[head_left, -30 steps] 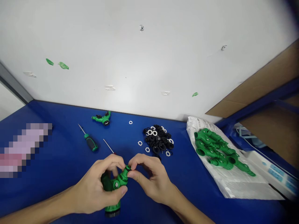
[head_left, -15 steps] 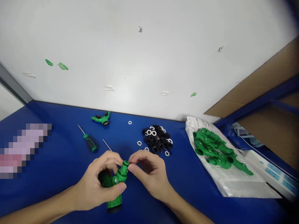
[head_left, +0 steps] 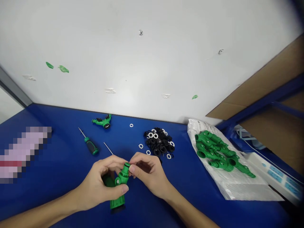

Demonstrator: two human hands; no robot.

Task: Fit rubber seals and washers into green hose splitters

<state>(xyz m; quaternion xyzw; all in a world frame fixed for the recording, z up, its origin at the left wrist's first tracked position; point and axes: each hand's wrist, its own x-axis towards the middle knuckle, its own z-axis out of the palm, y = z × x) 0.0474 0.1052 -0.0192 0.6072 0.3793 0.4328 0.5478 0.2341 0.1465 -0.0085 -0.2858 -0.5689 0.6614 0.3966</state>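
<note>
My left hand [head_left: 99,186] is wrapped round a green plastic Y-shaped hose splitter [head_left: 118,190], held above the blue table [head_left: 54,158]. Its upper outlet points up and to the right. My right hand [head_left: 148,174] pinches at the tip of that outlet with thumb and forefinger; whatever small part sits between those fingers is hidden. A pile of black and white rings [head_left: 159,144] lies just beyond my right hand.
A green-handled screwdriver [head_left: 89,144] and a thin metal rod [head_left: 108,148] lie left of centre. Another green splitter [head_left: 102,121] rests near the wall. At the right, a plastic bag [head_left: 228,180] carries several green splitters [head_left: 218,153]. A white power strip [head_left: 273,172] lies far right.
Both hands and the splitter have drifted slightly up and left in view. The right fingertips have closed in tighter on the outlet tip.
</note>
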